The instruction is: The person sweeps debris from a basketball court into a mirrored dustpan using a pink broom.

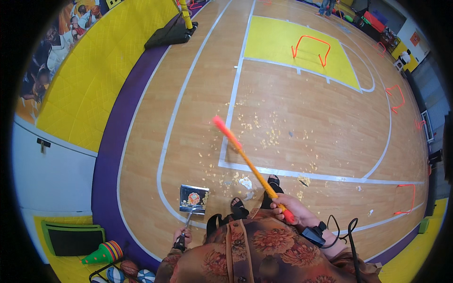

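My right hand [290, 208] is wrapped around the red lower end of a long orange-yellow stick [252, 166]. Its blurred red far end points up and left over the floor, and I cannot tell what tool it is. In my left hand [182, 236] is the metal handle of a long-handled dustpan [194, 199]. The pan lies on or just above the floor, left of my sandalled feet, with some pale flakes in it. More yellowish flakes [270, 138] are strewn across the wooden court floor [198, 123], along with whitish scraps [245, 182] by my feet.
Orange hurdles [311, 37] stand on the court, several along the right side. A basketball hoop base [170, 33] is at upper left. Green cones [101, 254] and basketballs [129, 268] sit at lower left. Another person [325, 6] stands at the far end. A black cable [351, 244] hangs by my right arm.
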Demonstrator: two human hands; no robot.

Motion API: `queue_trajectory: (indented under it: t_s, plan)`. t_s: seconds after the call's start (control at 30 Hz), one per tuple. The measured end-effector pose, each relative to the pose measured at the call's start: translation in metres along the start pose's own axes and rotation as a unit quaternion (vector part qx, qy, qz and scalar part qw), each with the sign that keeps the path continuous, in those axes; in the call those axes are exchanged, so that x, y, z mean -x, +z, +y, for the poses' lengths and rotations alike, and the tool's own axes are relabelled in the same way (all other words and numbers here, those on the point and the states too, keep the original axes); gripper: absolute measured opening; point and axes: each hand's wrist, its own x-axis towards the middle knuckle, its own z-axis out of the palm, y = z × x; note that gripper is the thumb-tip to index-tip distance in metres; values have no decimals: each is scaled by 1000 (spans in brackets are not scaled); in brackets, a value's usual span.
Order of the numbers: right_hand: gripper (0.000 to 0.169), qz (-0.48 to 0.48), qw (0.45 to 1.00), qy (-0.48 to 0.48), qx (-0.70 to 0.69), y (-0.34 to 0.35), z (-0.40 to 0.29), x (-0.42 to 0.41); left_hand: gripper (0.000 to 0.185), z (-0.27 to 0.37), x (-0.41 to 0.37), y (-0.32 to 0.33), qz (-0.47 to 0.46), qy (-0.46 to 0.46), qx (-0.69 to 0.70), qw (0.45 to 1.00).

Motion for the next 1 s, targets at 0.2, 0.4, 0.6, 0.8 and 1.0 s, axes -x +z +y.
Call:
queue_trajectory:
  t_s: [0.2, 0.4, 0.6, 0.8, 1.0]
  plan:
    - [6, -30, 937, -4, -349, -24, -4, 10, 17, 4, -9, 14, -18, 5, -3, 1000]
    - [19, -21, 861, -32, -507, -55, -33, 31, 17, 12, -35, 35, -6, 9, -8, 1000]
    - [20, -31, 840, -64, -538, -15, -133, -40, 15, 55, -32, 126, 2, 32, -78, 996]
    - [20, -73, 793, -55, -603, -17, -243, -128, 18, 66, -25, 220, 69, 30, -87, 993]
    - [27, -83, 789, -109, -598, -30, -310, -157, 18, 94, -34, 334, 97, 47, -132, 985]
